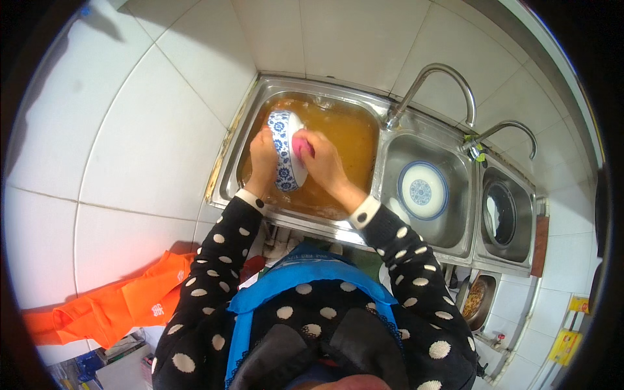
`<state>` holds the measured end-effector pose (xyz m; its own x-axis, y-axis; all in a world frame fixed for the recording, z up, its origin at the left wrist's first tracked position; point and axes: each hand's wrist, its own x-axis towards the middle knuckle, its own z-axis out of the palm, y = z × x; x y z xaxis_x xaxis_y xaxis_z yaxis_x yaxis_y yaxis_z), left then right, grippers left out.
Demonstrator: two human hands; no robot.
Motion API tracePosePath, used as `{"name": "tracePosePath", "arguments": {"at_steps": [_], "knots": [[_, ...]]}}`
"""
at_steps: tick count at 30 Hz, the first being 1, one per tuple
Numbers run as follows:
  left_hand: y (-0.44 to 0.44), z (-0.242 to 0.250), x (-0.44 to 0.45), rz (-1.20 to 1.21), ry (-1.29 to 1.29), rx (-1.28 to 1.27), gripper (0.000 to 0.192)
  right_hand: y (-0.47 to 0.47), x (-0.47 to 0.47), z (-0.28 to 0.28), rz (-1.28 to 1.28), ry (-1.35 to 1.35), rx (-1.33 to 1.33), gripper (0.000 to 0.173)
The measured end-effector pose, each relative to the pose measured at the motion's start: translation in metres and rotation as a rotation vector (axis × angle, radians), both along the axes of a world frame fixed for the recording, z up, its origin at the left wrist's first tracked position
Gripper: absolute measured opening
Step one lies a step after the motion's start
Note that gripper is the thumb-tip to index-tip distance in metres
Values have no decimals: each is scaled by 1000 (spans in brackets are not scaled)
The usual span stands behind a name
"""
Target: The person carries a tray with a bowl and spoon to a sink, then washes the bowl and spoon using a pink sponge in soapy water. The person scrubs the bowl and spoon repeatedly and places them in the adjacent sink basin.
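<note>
A bowl (285,168) with a blue floral pattern on white stands tilted on its side above the left sink basin. My left hand (263,155) grips its patterned rim from the left. In my right hand (321,158) is a pink sponge or cloth (302,147), pressed against the bowl's white underside. Brownish, murky water (346,141) fills the basin beneath both hands, and whatever lies under its surface cannot be made out. The bowl's inside faces left and is mostly hidden by my left hand.
A white dish with a blue rim (423,190) lies in the middle basin (453,234). The right basin holds a dark round vessel (500,214). Two curved faucets (434,68) (512,124) rise behind the basins. An orange cloth garment (122,302) hangs at the left.
</note>
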<state>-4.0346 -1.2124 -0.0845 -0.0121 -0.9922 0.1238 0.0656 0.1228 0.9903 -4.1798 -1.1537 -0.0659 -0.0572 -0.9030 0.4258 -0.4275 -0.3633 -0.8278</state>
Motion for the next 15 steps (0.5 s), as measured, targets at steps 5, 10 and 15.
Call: {"name": "tracePosePath", "arguments": {"at_steps": [5,10,15], "knots": [[6,15,1,-115,-40,163,35,-65,-34,-28,-119,-119,158,15],[-1,28,3,-67,345,295,35,-45,-48,-72,-4,-630,619,16],[-25,5,-16,202,365,184,37,3,-7,-64,-218,-574,437,22]]}}
